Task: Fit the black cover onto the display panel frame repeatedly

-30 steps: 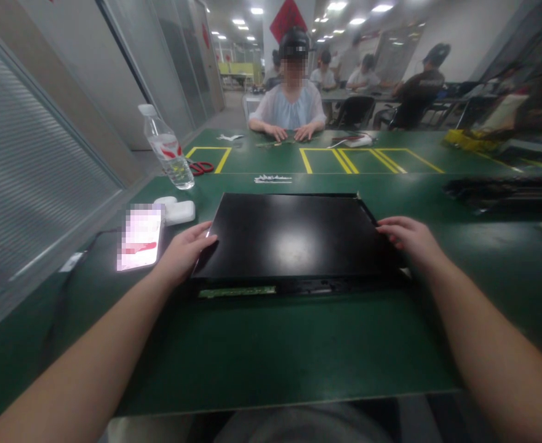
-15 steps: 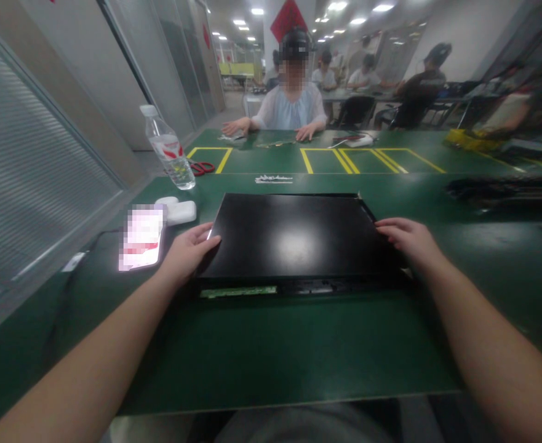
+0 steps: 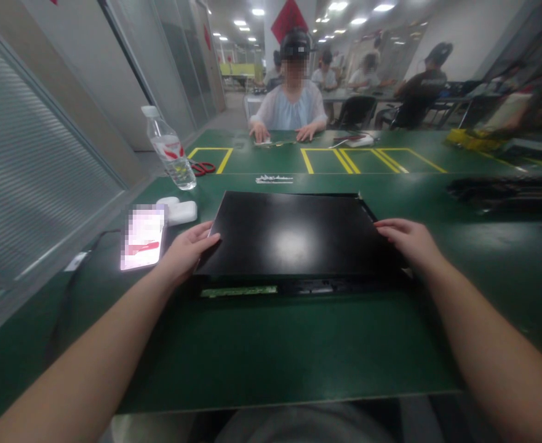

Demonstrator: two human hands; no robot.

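A flat black panel (image 3: pixel 293 237) lies on the green table (image 3: pixel 271 351) in front of me, with a strip of green circuit board (image 3: pixel 238 291) showing along its near edge. My left hand (image 3: pixel 186 251) grips the panel's left edge, thumb on top. My right hand (image 3: pixel 406 242) rests on the right edge with its fingers curled over the rim. Both forearms reach in from the bottom corners.
A lit phone (image 3: pixel 143 238) with a cable, a white case (image 3: pixel 181 212), a water bottle (image 3: pixel 169 149) and red scissors (image 3: pixel 201 167) lie to the left. Small white parts (image 3: pixel 274 179) sit beyond the panel. Black parts (image 3: pixel 506 189) lie right. A person (image 3: pixel 291 104) sits opposite.
My hands and the panel have hardly moved. The person opposite drew one hand back in from the side to the middle of their table.
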